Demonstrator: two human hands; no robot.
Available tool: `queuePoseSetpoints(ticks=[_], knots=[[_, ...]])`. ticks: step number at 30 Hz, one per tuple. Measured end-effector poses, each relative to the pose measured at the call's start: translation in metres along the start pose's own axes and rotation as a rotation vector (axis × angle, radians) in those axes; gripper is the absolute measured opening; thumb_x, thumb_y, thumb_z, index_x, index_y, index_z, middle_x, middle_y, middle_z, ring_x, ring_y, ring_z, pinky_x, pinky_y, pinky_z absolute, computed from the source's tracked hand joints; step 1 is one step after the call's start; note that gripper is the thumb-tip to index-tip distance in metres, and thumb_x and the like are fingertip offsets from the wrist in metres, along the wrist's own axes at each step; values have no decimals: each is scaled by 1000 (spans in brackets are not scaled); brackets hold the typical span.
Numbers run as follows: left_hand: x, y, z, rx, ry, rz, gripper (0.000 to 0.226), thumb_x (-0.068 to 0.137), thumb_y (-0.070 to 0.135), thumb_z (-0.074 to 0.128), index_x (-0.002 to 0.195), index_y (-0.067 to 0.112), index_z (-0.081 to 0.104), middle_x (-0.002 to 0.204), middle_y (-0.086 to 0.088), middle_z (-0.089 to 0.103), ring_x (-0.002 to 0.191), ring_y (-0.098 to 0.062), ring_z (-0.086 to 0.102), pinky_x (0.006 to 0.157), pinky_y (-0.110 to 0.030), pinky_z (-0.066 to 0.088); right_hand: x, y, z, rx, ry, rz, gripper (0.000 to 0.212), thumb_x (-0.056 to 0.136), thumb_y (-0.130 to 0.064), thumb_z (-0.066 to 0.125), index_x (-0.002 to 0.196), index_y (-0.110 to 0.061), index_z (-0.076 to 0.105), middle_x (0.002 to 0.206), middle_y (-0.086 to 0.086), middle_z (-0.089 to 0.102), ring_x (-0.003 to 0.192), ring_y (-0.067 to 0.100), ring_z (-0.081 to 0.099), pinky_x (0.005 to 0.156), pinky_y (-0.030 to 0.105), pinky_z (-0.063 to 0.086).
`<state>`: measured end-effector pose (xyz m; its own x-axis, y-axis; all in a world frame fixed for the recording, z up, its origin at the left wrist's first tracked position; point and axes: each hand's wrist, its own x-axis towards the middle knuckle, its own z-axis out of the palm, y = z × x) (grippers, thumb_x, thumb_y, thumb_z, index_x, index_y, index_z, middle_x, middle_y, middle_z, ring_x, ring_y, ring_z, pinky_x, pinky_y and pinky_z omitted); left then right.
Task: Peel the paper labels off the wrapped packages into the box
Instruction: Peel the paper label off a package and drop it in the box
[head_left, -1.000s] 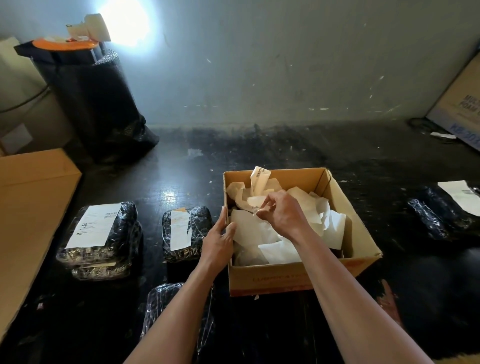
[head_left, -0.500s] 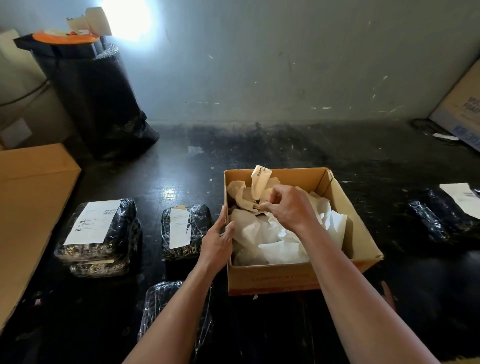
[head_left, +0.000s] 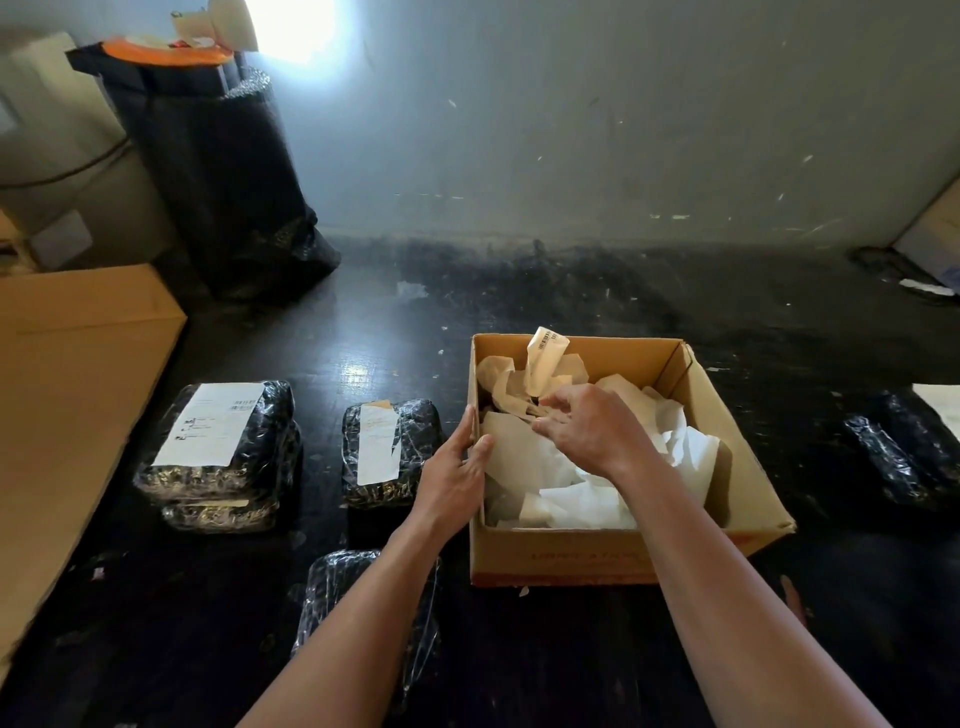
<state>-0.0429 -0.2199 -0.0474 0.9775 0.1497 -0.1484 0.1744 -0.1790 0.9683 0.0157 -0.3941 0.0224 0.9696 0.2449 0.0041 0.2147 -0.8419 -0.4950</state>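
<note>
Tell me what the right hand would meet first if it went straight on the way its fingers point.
Probably the crumpled brown paper in the far-left corner of the cardboard box; the right hand points left and slightly away, low over the pile. Its height above the paper is unclear.

Dim scene, blown-out glare on the wall (head_left: 519, 130) top left, edges seemingly bowed.
</note>
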Motion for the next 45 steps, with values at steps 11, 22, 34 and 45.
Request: queuePoseSetpoints(ticks=[11,22,34,45], knots=[[2,-34,-93,254,396,-25,37,101,29,58,134,13,65,121,-3,73,105,-10,67,92,-15,52,29,-93,43,62,-103,-108,37,94,-36,69,127,-19,70,124,1,72,112,20,67,98,35,53],[67,-105,-158,321,220,-266,52,100,31,53,150,18,47,130,-9,67,115,-25,64,98,-36,49,95,-131,176,-34,-371,87,51,94,-27,68,141,-12,57,140,9,60,128,29,56,104,39,47],[122,-144,-164,126,142,-308,56,103,21,51,156,28,36,148,-8,54,134,-20,52,99,-22,38,166,-118,227,-74,-321,137,44,99,-27,55,143,-29,56,134,4,54,131,29,44,110,49,40],[131,-151,-161,104,163,-328,55,102,38,51,154,42,35,139,-4,60,129,-18,54,108,-35,40,182,-121,241,77,-217,93,8,91,-25,67,90,-21,74,96,-2,72,99,21,62,84,38,52]])
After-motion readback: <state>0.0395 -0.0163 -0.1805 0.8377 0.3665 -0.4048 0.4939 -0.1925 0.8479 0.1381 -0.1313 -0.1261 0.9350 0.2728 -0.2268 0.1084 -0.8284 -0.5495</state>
